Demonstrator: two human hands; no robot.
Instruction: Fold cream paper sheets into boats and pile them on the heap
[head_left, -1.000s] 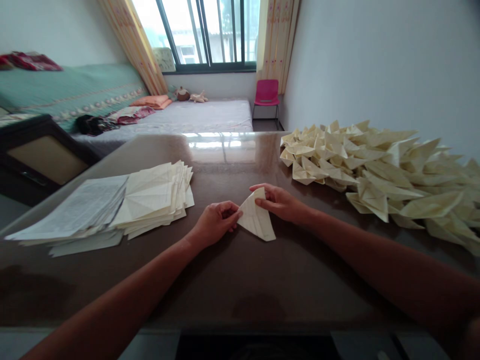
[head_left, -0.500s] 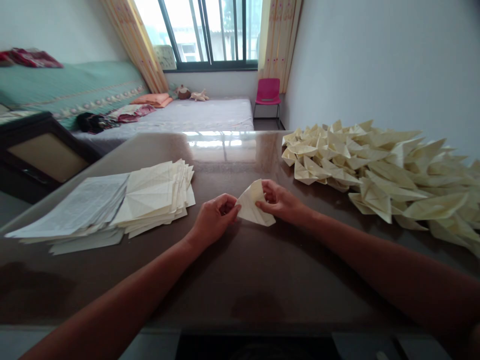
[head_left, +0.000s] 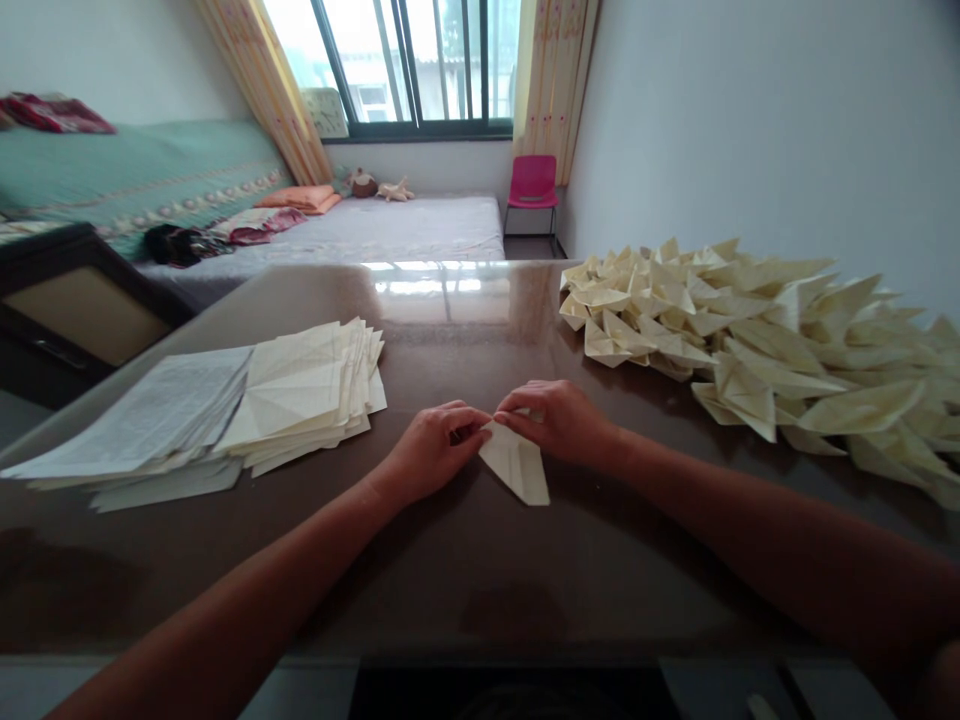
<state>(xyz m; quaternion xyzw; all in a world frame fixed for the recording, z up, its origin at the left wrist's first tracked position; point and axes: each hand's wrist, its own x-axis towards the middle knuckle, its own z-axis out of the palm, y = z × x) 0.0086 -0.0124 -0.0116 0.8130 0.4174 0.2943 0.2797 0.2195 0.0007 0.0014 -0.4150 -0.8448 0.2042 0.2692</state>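
Note:
A small folded cream sheet of paper (head_left: 522,468) is between my hands over the middle of the table, its lower end pointing toward me. My left hand (head_left: 437,446) pinches its upper left corner between thumb and fingers. Right beside those fingertips, my right hand (head_left: 553,420) grips the paper's top edge, its fingers covering part of the sheet. The fingertips of both hands nearly meet at the corner.
A stack of creased cream sheets (head_left: 289,390) lies on the left, overlapping white printed sheets (head_left: 150,410). A large heap of folded paper pieces (head_left: 750,320) covers the right of the glossy brown table (head_left: 450,590). Beyond are a bed (head_left: 420,225) and pink chair (head_left: 533,182).
The folded paper has turned, its lower end swinging down toward me. My right hand has moved in to the left, and its fingertips now meet those of my left hand.

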